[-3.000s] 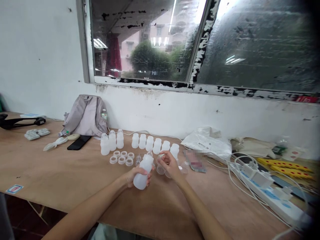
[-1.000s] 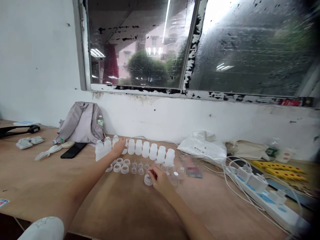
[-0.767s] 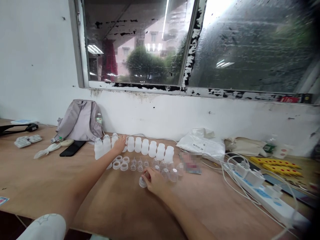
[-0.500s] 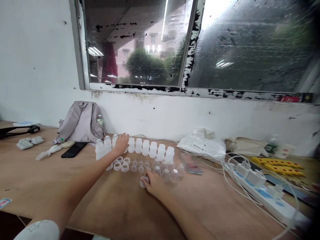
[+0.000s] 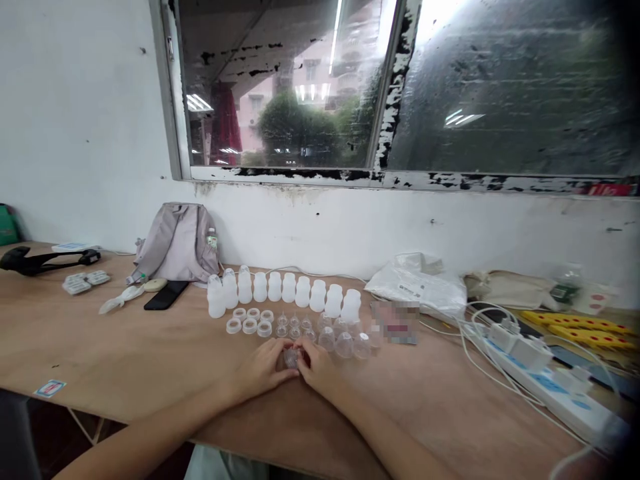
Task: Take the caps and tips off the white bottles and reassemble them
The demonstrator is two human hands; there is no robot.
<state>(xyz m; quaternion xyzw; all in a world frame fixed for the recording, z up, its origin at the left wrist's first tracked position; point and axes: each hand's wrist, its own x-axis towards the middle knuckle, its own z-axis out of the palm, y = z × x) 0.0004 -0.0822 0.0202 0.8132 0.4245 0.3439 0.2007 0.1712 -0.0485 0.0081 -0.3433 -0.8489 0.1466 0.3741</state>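
Near the table's front, my left hand (image 5: 267,367) and my right hand (image 5: 314,365) meet around a small clear plastic piece (image 5: 291,359), fingers curled on both its sides. Just behind them are several clear nipple-shaped pieces (image 5: 295,328) and, to the right, several clear domed caps (image 5: 344,345). Several translucent rings (image 5: 249,325) lie in two rows to the left. Farther back, a curved row of white translucent bottles (image 5: 289,288) stands upright; the ones at the left end have clear domed tops.
A grey backpack (image 5: 177,243) leans on the wall, with a black phone (image 5: 166,295) before it. At the right are a plastic bag (image 5: 417,287), a white power strip (image 5: 545,383) with loose cables, and yellow strips (image 5: 580,328).
My left hand has come from the bottle row down to the clear piece, beside my right hand. One more bottle, formerly behind my left hand, shows a domed top. The view has shifted slightly.
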